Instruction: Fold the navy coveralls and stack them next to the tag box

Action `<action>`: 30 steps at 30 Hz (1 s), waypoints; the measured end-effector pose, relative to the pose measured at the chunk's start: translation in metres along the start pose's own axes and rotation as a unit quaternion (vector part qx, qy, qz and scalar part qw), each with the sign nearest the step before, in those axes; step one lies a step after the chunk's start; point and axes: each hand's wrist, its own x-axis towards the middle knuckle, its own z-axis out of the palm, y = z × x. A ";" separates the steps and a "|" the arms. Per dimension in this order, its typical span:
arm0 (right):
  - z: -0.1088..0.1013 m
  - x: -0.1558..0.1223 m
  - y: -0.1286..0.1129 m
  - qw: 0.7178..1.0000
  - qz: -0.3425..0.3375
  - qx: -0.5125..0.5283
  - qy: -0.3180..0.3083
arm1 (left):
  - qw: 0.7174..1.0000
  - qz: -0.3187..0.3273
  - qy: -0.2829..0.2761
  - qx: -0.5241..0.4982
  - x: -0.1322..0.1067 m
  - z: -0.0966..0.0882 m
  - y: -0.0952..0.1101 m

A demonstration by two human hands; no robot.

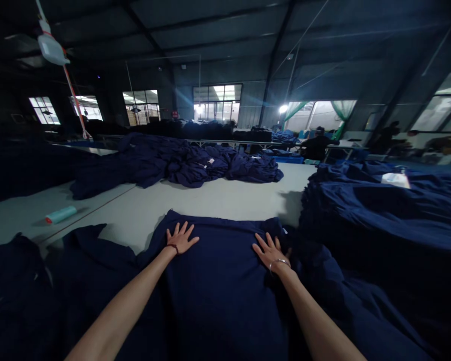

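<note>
A navy blue garment [221, 265] lies spread flat on the white table [218, 198] right in front of me. My left hand [181, 237] rests flat on its upper left part, fingers spread, a dark band at the wrist. My right hand [270, 250] presses flat on its upper right part, fingers apart, with a metal bracelet on the wrist. Neither hand holds anything.
A tall stack of navy garments [379, 210] rises at my right. A loose heap of the same cloth [188, 165] lies across the table's far side, more dark cloth [30, 286] at my left. A teal roll [61, 214] lies on the left table. A seated person [317, 145] is far back.
</note>
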 end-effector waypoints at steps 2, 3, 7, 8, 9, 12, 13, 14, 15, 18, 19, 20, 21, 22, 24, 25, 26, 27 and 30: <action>-0.002 0.000 0.000 1.000 0.004 0.003 -0.007 | 1.000 -0.001 -0.005 -0.011 0.001 -0.003 0.001; -0.005 -0.002 -0.002 1.000 0.012 0.002 -0.008 | 1.000 -0.006 0.007 -0.016 0.001 -0.004 0.002; -0.014 -0.019 -0.026 0.999 -0.002 -0.008 0.037 | 0.994 0.001 0.106 -0.030 -0.001 -0.009 0.008; -0.014 -0.023 -0.033 0.999 -0.026 -0.009 0.044 | 0.992 0.016 0.118 -0.032 -0.001 -0.010 0.009; -0.014 -0.027 -0.039 0.998 -0.048 -0.010 0.044 | 0.991 0.037 0.121 -0.033 0.000 -0.012 0.012; -0.012 -0.029 -0.053 0.997 -0.068 -0.001 0.027 | 0.987 0.116 0.100 -0.036 0.007 -0.017 0.022; -0.012 -0.027 -0.056 0.998 -0.064 0.006 0.027 | 0.986 0.139 0.086 -0.041 0.010 -0.019 0.027; -0.012 -0.025 -0.058 0.997 -0.061 0.013 0.034 | 0.984 0.157 0.069 -0.049 0.013 -0.020 0.032; -0.013 -0.021 -0.059 0.997 -0.061 0.020 0.045 | 0.983 0.167 0.052 -0.058 0.017 -0.020 0.036; -0.012 -0.010 -0.058 0.995 -0.053 0.029 0.073 | 0.980 0.182 0.014 -0.078 0.027 -0.017 0.046; -0.011 -0.006 -0.056 0.996 -0.046 0.029 0.073 | 0.979 0.188 0.008 -0.076 0.029 -0.015 0.046; -0.008 -0.001 -0.053 0.996 -0.036 0.029 0.072 | 0.978 0.194 0.003 -0.070 0.032 -0.013 0.045; -0.006 0.003 -0.050 0.997 -0.022 0.029 0.071 | 0.978 0.198 -0.005 -0.060 0.035 -0.011 0.043; -0.003 0.007 -0.046 0.997 -0.008 0.028 0.071 | 0.979 0.196 -0.015 -0.048 0.037 -0.009 0.040; 0.002 0.016 -0.040 0.997 0.015 0.024 0.073 | 0.984 0.173 -0.044 -0.026 0.041 -0.006 0.034; 0.004 0.019 -0.038 0.997 0.024 0.022 0.067 | 0.986 0.153 -0.059 -0.020 0.043 -0.005 0.032; 0.004 0.021 -0.037 0.998 0.030 0.021 0.055 | 0.988 0.133 -0.071 -0.018 0.044 -0.005 0.031; 0.002 0.021 -0.037 0.998 0.033 0.021 0.041 | 0.990 0.117 -0.079 -0.020 0.044 -0.005 0.032; -0.007 0.007 -0.045 0.999 0.037 0.012 0.030 | 0.994 0.091 -0.056 -0.028 0.037 -0.008 0.039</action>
